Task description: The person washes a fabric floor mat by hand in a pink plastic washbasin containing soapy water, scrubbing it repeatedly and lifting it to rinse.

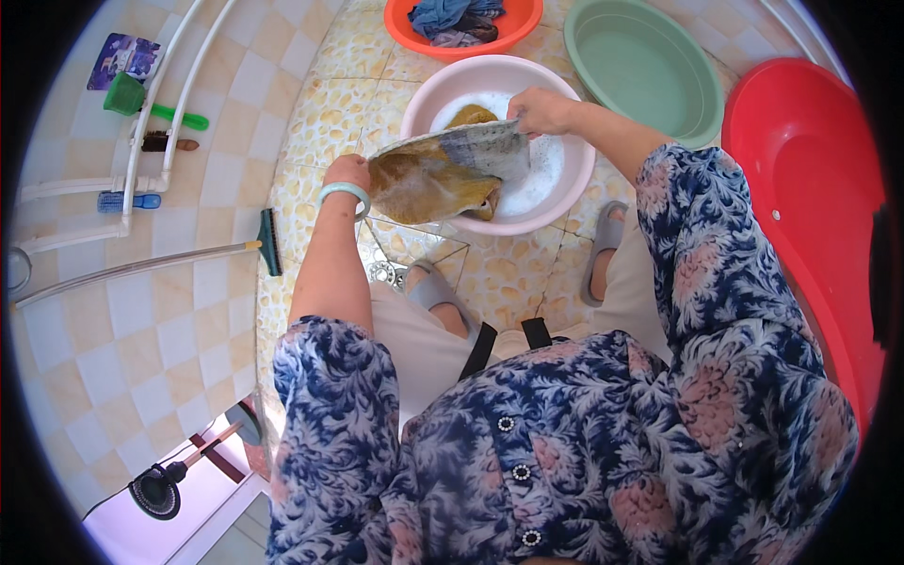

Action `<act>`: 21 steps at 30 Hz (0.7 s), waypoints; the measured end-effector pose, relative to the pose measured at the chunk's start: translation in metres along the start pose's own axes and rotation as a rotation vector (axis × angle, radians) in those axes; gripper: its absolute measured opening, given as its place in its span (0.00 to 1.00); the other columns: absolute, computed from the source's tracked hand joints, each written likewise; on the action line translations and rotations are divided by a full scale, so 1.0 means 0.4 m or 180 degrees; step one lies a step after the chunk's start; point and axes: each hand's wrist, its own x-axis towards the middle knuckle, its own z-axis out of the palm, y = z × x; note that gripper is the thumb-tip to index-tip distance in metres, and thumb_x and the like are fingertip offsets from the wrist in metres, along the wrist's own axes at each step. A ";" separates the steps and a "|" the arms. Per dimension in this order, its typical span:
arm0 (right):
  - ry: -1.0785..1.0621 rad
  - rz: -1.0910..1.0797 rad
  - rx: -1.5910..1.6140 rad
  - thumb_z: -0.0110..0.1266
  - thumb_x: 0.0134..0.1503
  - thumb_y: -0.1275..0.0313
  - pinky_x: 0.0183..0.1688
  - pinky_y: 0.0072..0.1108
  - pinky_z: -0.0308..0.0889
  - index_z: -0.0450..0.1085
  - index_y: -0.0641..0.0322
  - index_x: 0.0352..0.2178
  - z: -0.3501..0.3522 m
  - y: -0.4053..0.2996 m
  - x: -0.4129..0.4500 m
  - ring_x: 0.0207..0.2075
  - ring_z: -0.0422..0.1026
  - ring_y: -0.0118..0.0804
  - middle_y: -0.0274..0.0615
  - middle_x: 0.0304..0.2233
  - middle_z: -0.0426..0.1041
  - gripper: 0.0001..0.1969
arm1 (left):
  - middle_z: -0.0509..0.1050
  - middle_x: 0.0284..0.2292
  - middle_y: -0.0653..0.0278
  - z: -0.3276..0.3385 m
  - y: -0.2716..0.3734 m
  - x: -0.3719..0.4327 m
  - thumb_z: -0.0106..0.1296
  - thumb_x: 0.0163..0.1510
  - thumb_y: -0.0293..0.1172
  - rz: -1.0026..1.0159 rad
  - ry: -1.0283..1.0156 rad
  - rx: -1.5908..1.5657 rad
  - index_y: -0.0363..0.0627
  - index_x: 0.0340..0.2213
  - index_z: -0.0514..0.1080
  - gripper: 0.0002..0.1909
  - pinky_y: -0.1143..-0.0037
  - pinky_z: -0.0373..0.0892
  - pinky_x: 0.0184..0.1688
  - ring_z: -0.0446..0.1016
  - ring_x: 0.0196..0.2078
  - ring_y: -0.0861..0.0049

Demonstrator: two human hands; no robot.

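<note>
Between my two hands a wet, patterned piece of cloth [424, 176] in mustard and grey is stretched by its upper edge. My left hand [348, 174], with a pale bangle at the wrist, grips the cloth's left corner outside the basin. Its right end is pinched by my right hand [540, 111] above the pale pink basin [583, 173]. White suds [540, 191] float on the water in that basin. Another mustard-coloured part of cloth [472, 115] shows in the suds behind the upper edge; whether it belongs to the same piece I cannot tell.
An orange basin [452, 53] holds dark clothes [455, 18]. Right of it stand a green basin [643, 70] and a large red tub [812, 176]. A floor squeegee [270, 242] leans by the left wall. Brushes and a green scoop [125, 94] hang near white pipes. A drain lies beside my left slipper [432, 291].
</note>
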 end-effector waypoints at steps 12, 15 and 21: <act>-0.0424 -0.0306 -0.0293 0.51 0.40 0.77 0.36 0.25 0.68 0.71 0.65 0.33 0.025 -0.103 0.008 0.31 0.73 0.36 0.48 0.30 0.73 0.15 | 0.71 0.40 0.51 0.079 0.307 -0.102 0.57 0.42 0.30 0.1967 -0.0016 -0.1148 0.43 0.45 0.65 0.26 0.71 0.64 0.46 0.70 0.43 0.62; -0.0290 -0.0724 -0.0450 0.51 0.39 0.77 0.35 0.25 0.67 0.70 0.65 0.34 0.018 -0.096 0.009 0.31 0.72 0.37 0.46 0.30 0.72 0.15 | 0.71 0.38 0.51 0.077 0.328 -0.090 0.56 0.42 0.33 0.1752 -0.0534 -0.1514 0.45 0.43 0.66 0.24 0.69 0.64 0.45 0.69 0.43 0.59; 0.0010 -0.0655 -0.0204 0.52 0.40 0.77 0.34 0.24 0.66 0.67 0.65 0.35 0.030 -0.067 0.032 0.31 0.70 0.36 0.44 0.30 0.71 0.16 | 0.74 0.31 0.50 0.081 0.337 -0.074 0.53 0.44 0.39 0.1388 -0.0578 -0.1479 0.45 0.34 0.74 0.15 0.69 0.66 0.41 0.72 0.36 0.59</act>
